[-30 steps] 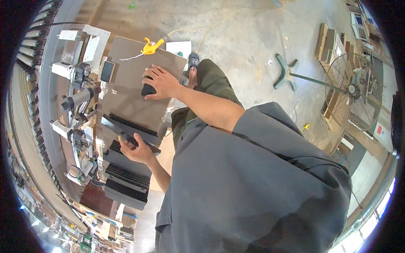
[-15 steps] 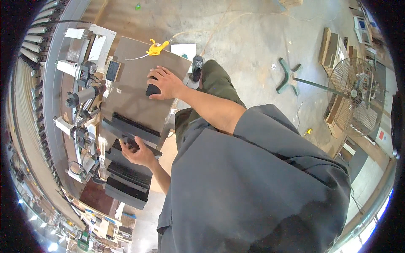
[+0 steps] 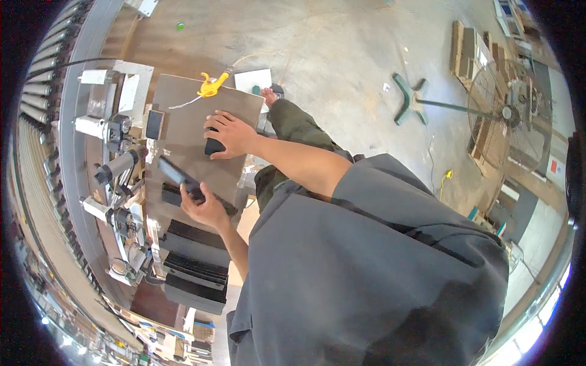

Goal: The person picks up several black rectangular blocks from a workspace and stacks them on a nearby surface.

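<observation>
My right hand (image 3: 231,135) is wrapped over a small black block (image 3: 214,145) on the brown board-topped table (image 3: 183,97). Closer to me, my left hand (image 3: 206,210) grips a long dark grey strip (image 3: 175,172) between thumb and fingers. That strip is tilted over the tabletop and blurred by motion. Beside the left hand lies another dark strip (image 3: 171,194), partly covered. Below it are stacked dark grey strips (image 3: 194,241), and a further pile of dark pieces (image 3: 195,287) sits at the table's near end.
A yellow air blow gun (image 3: 210,85) rests at the table's far edge. A small dark block with a pale edge (image 3: 155,124) lies at the left, beside machine units (image 3: 116,128). To the right stand a green-footed stand (image 3: 410,100) and a large fan (image 3: 510,114).
My left hand has lifted the dark strip off the others and swung it upward. My right hand stays on the black block. The whole view has shifted slightly.
</observation>
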### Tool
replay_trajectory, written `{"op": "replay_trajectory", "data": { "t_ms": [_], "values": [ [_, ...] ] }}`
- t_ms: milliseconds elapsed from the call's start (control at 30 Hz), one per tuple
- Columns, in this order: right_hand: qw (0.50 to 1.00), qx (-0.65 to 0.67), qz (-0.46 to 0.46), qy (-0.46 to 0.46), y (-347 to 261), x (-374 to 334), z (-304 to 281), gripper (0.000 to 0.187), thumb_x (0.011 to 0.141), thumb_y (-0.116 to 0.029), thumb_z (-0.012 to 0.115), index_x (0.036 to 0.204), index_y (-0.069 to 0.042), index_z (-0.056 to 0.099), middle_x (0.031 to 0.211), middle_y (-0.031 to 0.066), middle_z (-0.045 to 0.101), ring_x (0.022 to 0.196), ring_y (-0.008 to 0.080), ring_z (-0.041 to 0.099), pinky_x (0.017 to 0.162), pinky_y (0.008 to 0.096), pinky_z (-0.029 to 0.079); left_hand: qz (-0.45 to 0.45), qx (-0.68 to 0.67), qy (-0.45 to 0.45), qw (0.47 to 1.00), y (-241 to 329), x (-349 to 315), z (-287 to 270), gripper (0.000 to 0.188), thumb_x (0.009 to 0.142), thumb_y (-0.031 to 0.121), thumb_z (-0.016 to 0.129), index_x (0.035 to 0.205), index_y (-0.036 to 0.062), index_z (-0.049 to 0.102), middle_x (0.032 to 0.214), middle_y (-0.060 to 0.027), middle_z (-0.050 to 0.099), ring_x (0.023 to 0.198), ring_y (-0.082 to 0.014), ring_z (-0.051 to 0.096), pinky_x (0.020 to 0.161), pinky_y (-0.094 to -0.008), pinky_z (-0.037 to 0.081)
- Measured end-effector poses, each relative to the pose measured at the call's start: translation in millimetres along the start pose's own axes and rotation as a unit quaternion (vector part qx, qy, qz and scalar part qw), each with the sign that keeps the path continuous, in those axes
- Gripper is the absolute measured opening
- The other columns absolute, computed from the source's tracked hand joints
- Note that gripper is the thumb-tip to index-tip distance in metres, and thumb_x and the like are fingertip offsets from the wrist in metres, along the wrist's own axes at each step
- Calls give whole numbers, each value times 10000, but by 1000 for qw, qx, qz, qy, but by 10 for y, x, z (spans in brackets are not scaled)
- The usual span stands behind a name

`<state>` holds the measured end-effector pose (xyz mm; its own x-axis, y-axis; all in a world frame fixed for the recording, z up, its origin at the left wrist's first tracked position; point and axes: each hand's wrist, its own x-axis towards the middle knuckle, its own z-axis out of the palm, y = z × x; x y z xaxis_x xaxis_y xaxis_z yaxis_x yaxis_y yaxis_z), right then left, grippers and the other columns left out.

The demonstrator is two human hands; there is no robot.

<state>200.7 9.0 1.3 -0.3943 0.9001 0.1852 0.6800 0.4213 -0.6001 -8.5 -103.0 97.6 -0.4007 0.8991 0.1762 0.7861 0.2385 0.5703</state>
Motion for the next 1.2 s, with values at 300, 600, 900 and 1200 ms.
{"op": "replay_trajectory", "data": {
  "t_ms": [300, 600, 900, 1200],
  "values": [
    [998, -13, 27, -53, -5, 80, 118, 703, 956, -640, 838, 1465, -172, 709, 1624, 88, 599, 1668, 362, 432, 1439, 569, 265, -98, -35, 38, 994, -18, -63, 580, 603, 923, 220, 928, 1473, 45, 753, 1174, -195, 687, 1084, -422, 674, 963, -545, 576],
    [994, -18, -5, -105, -71, 87, -24, 882, 952, -691, 818, 1593, -118, 623, 1679, 121, 527, 1693, 395, 366, 1445, 576, 249, -176, 48, 92, 979, -36, 362, 969, 615, 952, 350, 894, 1522, 167, 752, 1253, -182, 670, 1111, -431, 720, 963, -548, 610],
    [994, -28, -49, -95, -88, 110, -32, 1113, 799, -864, 842, 1588, -108, 625, 1665, 121, 514, 1676, 434, 346, 1374, 628, 320, -85, 58, 56, 993, -408, 693, 1180, 610, 1082, 463, 814, 1609, 174, 706, 1439, -282, 690, 1365, -488, 651, 1120, -588, 561],
    [993, -70, -30, -91, -66, 126, 101, 963, 843, -792, 859, 1496, -114, 654, 1611, 119, 540, 1642, 420, 386, 1379, 616, 330, -33, 18, -147, 988, -578, 476, 798, 1012, 986, 555, 883, 1806, 150, 451, 1865, -256, 401, 1533, -528, 548, 1296, -613, 401]
  ]
}}
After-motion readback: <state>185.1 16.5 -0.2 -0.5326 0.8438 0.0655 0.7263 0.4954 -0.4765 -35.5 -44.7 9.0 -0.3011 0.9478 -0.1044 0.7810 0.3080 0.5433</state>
